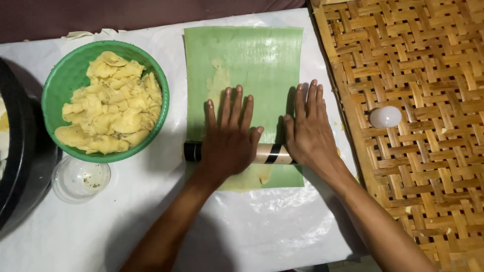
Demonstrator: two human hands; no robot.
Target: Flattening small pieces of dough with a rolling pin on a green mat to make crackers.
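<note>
1. In the head view, a tan cylindrical roller with black bands (272, 153) is lying across the lower middle of the frame, its long axis running left to right, one black end pointing toward the left edge and the other end hidden under the right hand.
2. The left hand (229, 141) is pressing flat on the roller's left half, palm down, fingers spread wide and pointing toward the top of the frame, gripping nothing.
3. The right hand (308, 133) is resting flat over the roller's right end, fingers straight, close together and also pointing upward.
4. The roller is sitting on a green leaf sheet (252, 60), whose long axis is running top to bottom, crosswise to the roller; pale dough (249, 179) is showing beneath the roller at the sheet's lower edge.
5. At the left, a green bowl (60, 80) is holding yellow dough pieces (111, 106), and a small clear cup (80, 179) is standing just below it.
6. At the right, a white egg-like object (385, 117) is lying on a woven bamboo mat (428, 201).
</note>
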